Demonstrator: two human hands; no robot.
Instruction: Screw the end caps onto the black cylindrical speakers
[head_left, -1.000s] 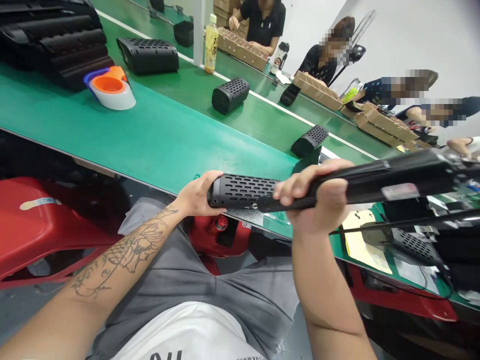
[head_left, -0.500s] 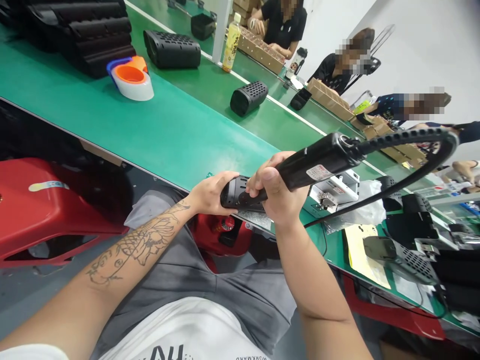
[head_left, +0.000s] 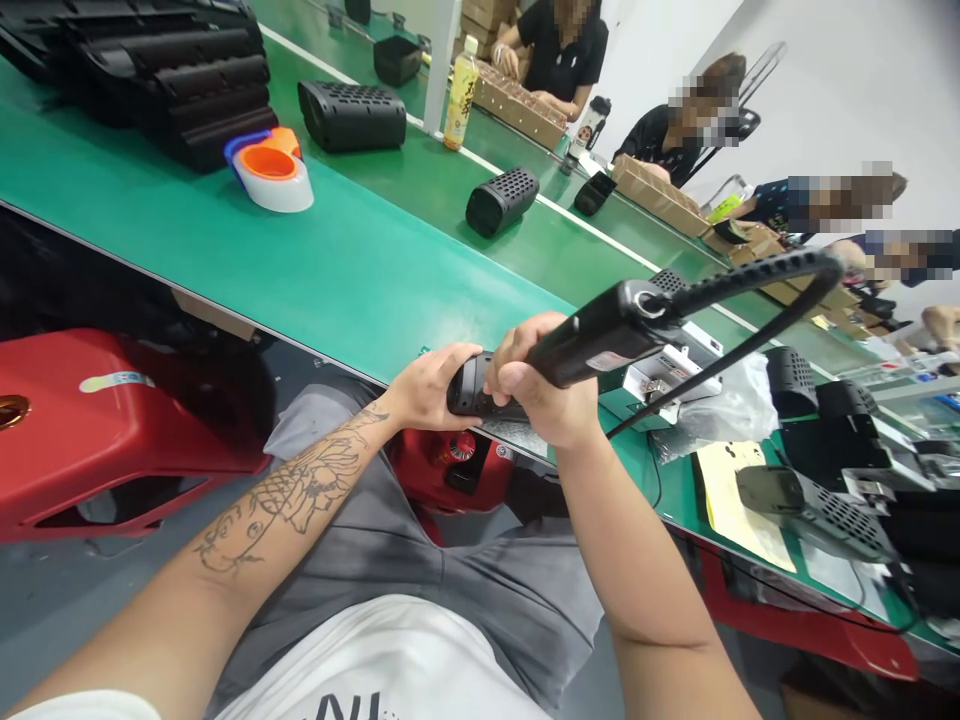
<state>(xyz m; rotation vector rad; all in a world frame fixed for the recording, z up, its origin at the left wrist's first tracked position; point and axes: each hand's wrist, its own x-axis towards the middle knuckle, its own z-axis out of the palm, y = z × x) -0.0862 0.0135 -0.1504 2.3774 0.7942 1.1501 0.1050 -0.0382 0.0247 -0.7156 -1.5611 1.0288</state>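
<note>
Our left hand (head_left: pixel 431 385) was wrapped tight round the black speaker shell (head_left: pixel 469 387), held just off the near edge of the green desk (head_left: pixel 337 270). Our right hand (head_left: pixel 540 400) was clamped on the electric screwdriver (head_left: pixel 600 335). A second earlier the shell showed its whole grille. Now it sat end-on with the driver tilted up, so we'd guess the tip had moved to its end.

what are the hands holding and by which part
black speaker shell, gripped at one end by the left hand; corded black tool, lower barrel wrapped by the right hand
</note>
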